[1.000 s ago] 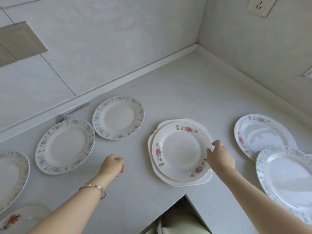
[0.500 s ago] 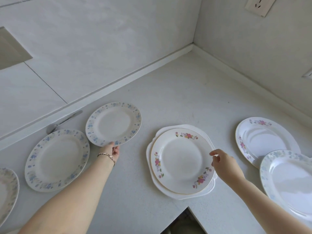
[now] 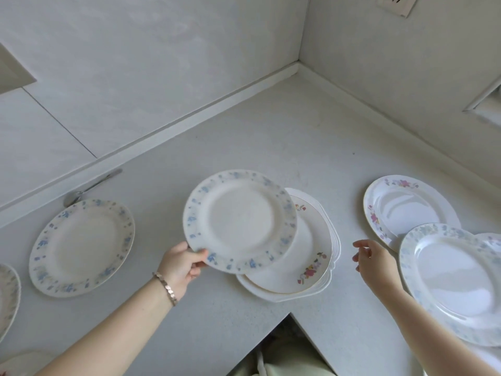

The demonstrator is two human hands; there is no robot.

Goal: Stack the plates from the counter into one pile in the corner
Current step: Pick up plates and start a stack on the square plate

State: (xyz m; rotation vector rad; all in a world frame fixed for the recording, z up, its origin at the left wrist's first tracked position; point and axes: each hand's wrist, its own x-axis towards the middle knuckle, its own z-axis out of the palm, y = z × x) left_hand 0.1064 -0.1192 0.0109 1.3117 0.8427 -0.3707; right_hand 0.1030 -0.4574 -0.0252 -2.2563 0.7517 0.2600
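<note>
Left grip (image 3: 180,268) pinches the blue-flowered plate (image 3: 238,221) at its rim, above the pile (image 3: 306,256); right grip (image 3: 375,263) released.

No text, label, brand, number or sign can be read anywhere in the view.

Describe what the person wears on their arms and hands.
No sleeves or gloves show. A bracelet of small pinkish-gold links circles the wrist of the left hand. The right hand and its wrist wear nothing visible.
</note>
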